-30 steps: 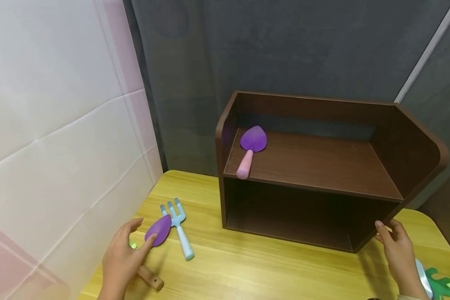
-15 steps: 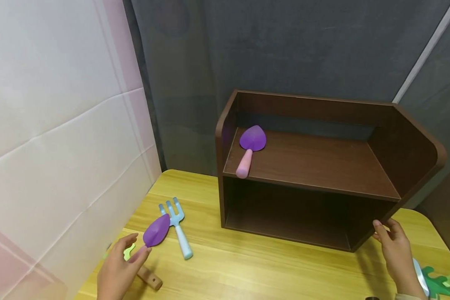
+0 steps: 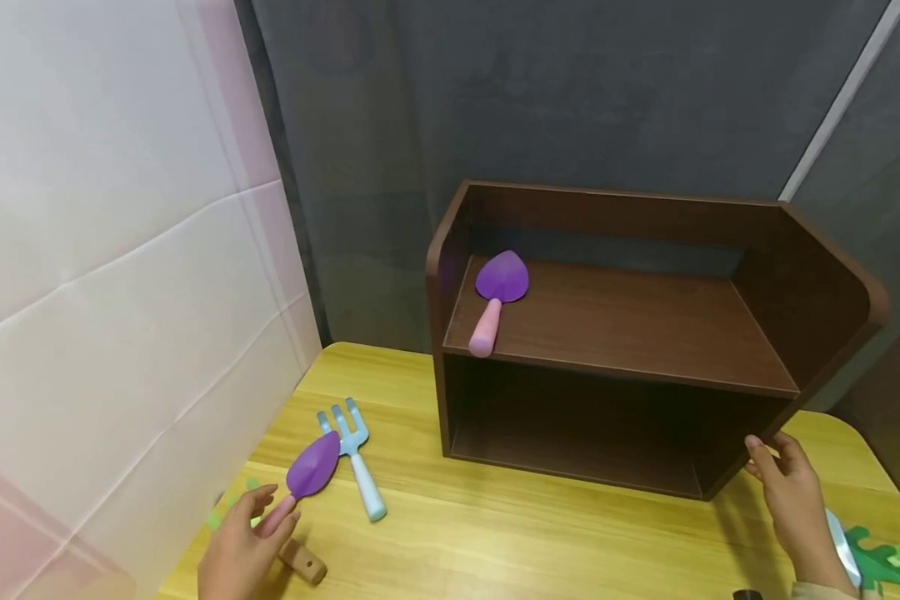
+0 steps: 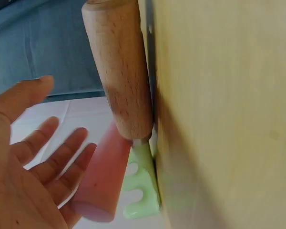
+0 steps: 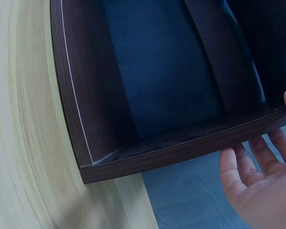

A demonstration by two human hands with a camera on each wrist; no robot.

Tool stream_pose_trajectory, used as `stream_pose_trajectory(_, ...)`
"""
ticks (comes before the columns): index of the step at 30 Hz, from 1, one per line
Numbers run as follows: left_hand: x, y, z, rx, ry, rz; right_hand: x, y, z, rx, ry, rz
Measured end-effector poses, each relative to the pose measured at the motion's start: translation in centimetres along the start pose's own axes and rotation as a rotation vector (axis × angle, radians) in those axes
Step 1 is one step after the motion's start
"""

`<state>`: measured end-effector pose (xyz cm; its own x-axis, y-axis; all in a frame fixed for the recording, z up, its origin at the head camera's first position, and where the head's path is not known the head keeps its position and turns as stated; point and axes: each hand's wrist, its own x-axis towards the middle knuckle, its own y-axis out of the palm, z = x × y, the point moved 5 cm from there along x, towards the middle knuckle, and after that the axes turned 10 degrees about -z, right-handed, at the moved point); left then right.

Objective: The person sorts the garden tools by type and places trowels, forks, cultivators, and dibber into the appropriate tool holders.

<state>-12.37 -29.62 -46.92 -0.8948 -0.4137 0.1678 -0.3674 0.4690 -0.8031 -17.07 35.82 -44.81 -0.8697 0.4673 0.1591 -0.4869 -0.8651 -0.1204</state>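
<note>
At the lower left of the head view, my left hand point(image 3: 232, 550) is beside a purple-bladed trowel point(image 3: 312, 468). In the left wrist view its fingers reach along the trowel's pink handle point(image 4: 102, 176), with the thumb standing apart. A wooden handle point(image 4: 118, 67) leads to a light green rake head point(image 4: 145, 193) below the trowel. My right hand point(image 3: 795, 508) holds the right side panel of a dark brown two-tier shelf point(image 3: 645, 325). In the right wrist view, the fingers lie outside the panel point(image 5: 181, 150) and the thumb is on its inner side.
A second purple trowel point(image 3: 502, 279) lies on the upper tier at the left. A light blue hand fork point(image 3: 365, 483) lies on the yellow table point(image 3: 450, 533), its tines by the first trowel's blade. Green leaf-shaped pieces point(image 3: 873, 558) are at the far right. A white wall point(image 3: 142, 292) borders the left.
My left hand has drawn back from over the trowel's blade to its pink handle, which now shows. The right hand keeps its hold on the shelf. The view has shifted slightly.
</note>
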Motion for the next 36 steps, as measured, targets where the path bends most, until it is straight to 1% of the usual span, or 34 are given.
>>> stream_pose_trajectory(3,0.1,0.1,0.4,0.006,-0.012,0.03,0.1,0.1,0.0,0.012,0.0,0.001)
stream_pose_trajectory(14,0.8,0.3,1.2,-0.031,-0.047,0.074,0.3,0.3,0.1,0.035,-0.018,-0.001)
stream_pose_trajectory(20,1.3,0.6,1.7,-0.021,-0.063,0.108,0.2,0.1,0.0,0.038,-0.023,-0.003)
stream_pose_trajectory(24,1.5,0.9,2.1,-0.006,-0.051,0.122,0.2,0.1,-0.1,0.043,-0.027,0.003)
stream_pose_trajectory(32,1.7,1.1,2.4,-0.005,-0.014,0.127,0.1,-0.1,-0.2,-0.029,-0.022,0.013)
stream_pose_trajectory(35,1.9,1.3,2.6,-0.002,-0.017,0.151,0.1,-0.1,-0.1,-0.025,-0.035,0.021)
stream_pose_trajectory(36,1.9,1.4,2.7,-0.001,-0.024,0.163,0.1,-0.1,-0.1,-0.039,-0.042,0.023)
